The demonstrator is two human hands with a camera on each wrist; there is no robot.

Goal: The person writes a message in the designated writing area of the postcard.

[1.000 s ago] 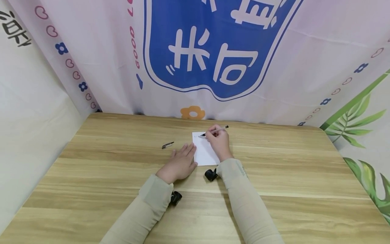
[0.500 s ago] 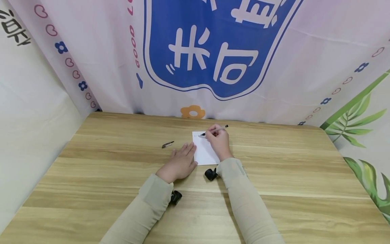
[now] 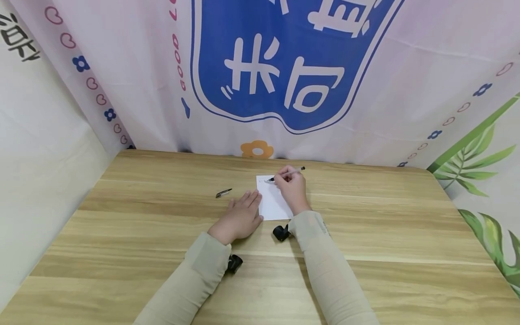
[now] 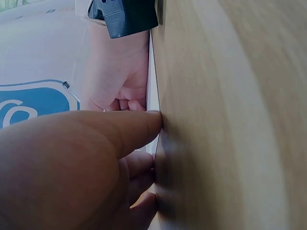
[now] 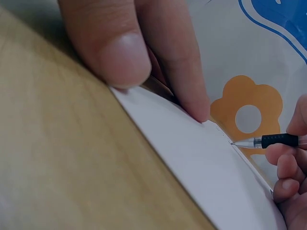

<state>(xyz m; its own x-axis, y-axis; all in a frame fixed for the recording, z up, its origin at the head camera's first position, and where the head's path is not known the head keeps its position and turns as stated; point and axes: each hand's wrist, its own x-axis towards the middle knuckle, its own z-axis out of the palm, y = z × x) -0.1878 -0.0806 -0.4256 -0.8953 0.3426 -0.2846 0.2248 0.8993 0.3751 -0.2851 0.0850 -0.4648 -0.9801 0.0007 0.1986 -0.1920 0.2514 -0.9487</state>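
Observation:
A small white sheet of paper lies on the wooden table, with a short row of tiny marks near its top left. My right hand pinches a pen with a black grip, its tip on the paper beside those marks. In the right wrist view the metal tip of the pen meets the sheet. My left hand rests flat at the paper's left edge, thumb and fingertips on it. A black-and-clear pen cap lies left of the paper.
Black wrist cameras hang below the left cuff and the right cuff. Behind the far edge of the table hangs a printed curtain with a blue emblem.
The row of marks on the paper has grown slightly longer by the pen tip. Both hands stay almost in the same place; the cap has not moved.

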